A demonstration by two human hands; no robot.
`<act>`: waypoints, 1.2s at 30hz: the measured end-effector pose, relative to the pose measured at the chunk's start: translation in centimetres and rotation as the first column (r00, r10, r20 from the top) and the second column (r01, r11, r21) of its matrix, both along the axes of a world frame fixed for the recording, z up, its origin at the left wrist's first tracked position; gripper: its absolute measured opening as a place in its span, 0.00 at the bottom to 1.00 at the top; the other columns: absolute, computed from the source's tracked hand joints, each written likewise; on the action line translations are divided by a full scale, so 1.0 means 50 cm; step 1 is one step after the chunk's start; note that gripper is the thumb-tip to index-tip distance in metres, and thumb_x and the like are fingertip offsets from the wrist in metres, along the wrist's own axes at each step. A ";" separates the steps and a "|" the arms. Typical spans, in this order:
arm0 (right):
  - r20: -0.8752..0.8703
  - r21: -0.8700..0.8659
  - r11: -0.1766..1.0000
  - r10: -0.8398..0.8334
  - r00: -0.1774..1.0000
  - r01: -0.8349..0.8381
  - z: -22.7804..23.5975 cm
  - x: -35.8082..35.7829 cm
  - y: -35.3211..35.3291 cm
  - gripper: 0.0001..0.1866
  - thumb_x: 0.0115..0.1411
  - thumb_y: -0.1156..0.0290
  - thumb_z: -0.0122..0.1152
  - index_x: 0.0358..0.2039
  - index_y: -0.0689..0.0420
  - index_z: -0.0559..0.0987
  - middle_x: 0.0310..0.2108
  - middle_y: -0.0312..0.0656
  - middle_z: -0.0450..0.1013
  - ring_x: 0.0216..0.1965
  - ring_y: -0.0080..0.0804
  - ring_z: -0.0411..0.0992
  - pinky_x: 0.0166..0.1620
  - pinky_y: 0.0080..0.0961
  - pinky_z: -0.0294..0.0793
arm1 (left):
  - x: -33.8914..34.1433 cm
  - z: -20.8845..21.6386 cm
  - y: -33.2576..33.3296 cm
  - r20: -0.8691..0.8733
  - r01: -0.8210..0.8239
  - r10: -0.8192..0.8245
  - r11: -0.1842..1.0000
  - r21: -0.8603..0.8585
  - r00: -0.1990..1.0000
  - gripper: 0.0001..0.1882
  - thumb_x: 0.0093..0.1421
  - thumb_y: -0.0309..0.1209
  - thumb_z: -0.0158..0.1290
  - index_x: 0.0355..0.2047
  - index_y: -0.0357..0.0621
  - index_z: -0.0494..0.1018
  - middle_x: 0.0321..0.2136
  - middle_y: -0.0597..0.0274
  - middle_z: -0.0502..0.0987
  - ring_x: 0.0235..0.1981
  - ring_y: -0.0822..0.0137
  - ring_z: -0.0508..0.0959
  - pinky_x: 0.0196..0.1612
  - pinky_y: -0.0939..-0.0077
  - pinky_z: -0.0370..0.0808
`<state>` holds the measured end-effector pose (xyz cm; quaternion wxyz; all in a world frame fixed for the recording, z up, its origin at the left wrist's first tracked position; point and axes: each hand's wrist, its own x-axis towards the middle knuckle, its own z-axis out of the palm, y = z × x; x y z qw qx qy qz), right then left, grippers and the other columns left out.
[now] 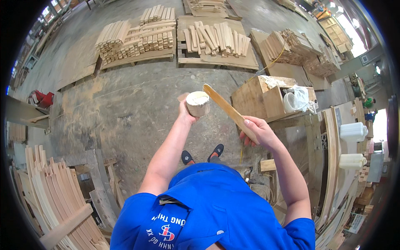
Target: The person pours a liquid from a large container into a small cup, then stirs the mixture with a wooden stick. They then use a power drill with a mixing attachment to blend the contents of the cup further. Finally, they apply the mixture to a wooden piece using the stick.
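Cup of white paste (199,110) is sitting in your left hand (186,112), out in front of your torso. Main risk: it's open-topped, so if your left wrist is tipping, paste could be slopping over the rim. Second: your wooden slat (229,109) is slanting up just right of the cup, far tip poking past the rim. Can't tell whether wood and rim are touching. If it's swinging left, it could be knocking the cup or smearing its edge. Third: you're holding the slat by its near end only, so its long free part could be twisting in your fingers.

Grip: your right hand (257,132), nearer you and to the right of the cup, is clasping the slat, thumb and fingers closing on it. Your left is curling around the cup's left side, spread about as wide as the cup; some fingers are hiding behind it. Neither is letting go.

Below the cup, your shoes (218,151) are standing on the concrete floor (141,121); drips could be landing there. Right of the cup a plywood box (248,99) is sitting; beyond the cup, wood pieces (216,38) are lying piled.
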<state>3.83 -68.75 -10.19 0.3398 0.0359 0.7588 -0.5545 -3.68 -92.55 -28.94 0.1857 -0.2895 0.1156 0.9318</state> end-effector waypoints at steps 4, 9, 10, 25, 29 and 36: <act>-0.028 -0.036 0.999 -0.020 0.999 0.019 -0.043 0.001 0.006 0.23 0.63 0.57 0.43 0.53 0.58 0.67 0.23 0.37 0.72 0.18 0.19 0.69 0.19 0.15 0.65 | 0.043 0.028 0.031 0.062 0.018 -0.026 0.992 0.125 0.998 0.25 0.62 0.41 0.31 0.50 0.38 0.66 0.45 0.47 0.72 0.43 0.46 0.74 0.42 0.58 0.77; -0.088 -0.094 0.995 -0.044 0.995 0.035 -0.091 -0.004 -0.006 0.23 0.63 0.57 0.44 0.53 0.58 0.67 0.23 0.37 0.72 0.17 0.18 0.68 0.19 0.15 0.65 | 0.057 0.056 0.058 0.137 -0.078 0.040 0.954 0.288 0.990 0.21 0.62 0.40 0.30 0.46 0.44 0.68 0.42 0.53 0.73 0.41 0.53 0.76 0.39 0.60 0.78; -0.103 -0.124 0.992 -0.048 0.993 0.035 -0.094 -0.004 -0.010 0.23 0.63 0.57 0.44 0.53 0.58 0.67 0.23 0.36 0.72 0.17 0.18 0.68 0.19 0.15 0.65 | 0.057 0.056 0.060 0.128 -0.100 0.065 0.953 0.287 0.990 0.21 0.62 0.40 0.30 0.46 0.45 0.68 0.42 0.55 0.73 0.41 0.54 0.76 0.39 0.60 0.78; -0.065 -0.136 0.974 -0.191 0.979 0.181 -0.140 0.041 -0.040 0.21 0.63 0.57 0.43 0.52 0.55 0.69 0.20 0.36 0.70 0.13 0.15 0.64 0.15 0.12 0.61 | 0.046 0.042 0.092 0.305 -0.437 0.433 0.898 -0.058 0.848 0.21 0.60 0.42 0.32 0.50 0.50 0.65 0.48 0.62 0.67 0.48 0.61 0.71 0.47 0.60 0.72; -0.029 -0.139 0.959 -0.254 0.967 0.248 -0.155 0.052 -0.051 0.21 0.63 0.58 0.43 0.52 0.55 0.69 0.20 0.36 0.70 0.12 0.16 0.64 0.14 0.13 0.61 | 0.049 0.040 0.101 0.282 -0.485 0.505 0.863 -0.142 0.816 0.25 0.63 0.48 0.34 0.55 0.50 0.58 0.53 0.62 0.63 0.54 0.62 0.65 0.54 0.61 0.65; 0.041 -0.242 0.908 -0.341 0.939 0.341 -0.185 0.074 -0.066 0.20 0.64 0.59 0.42 0.53 0.56 0.67 0.20 0.38 0.70 0.12 0.17 0.64 0.13 0.13 0.61 | 0.051 0.037 0.116 0.249 -0.510 0.578 0.810 -0.290 0.777 0.30 0.63 0.54 0.31 0.59 0.48 0.51 0.56 0.61 0.57 0.58 0.62 0.60 0.58 0.63 0.59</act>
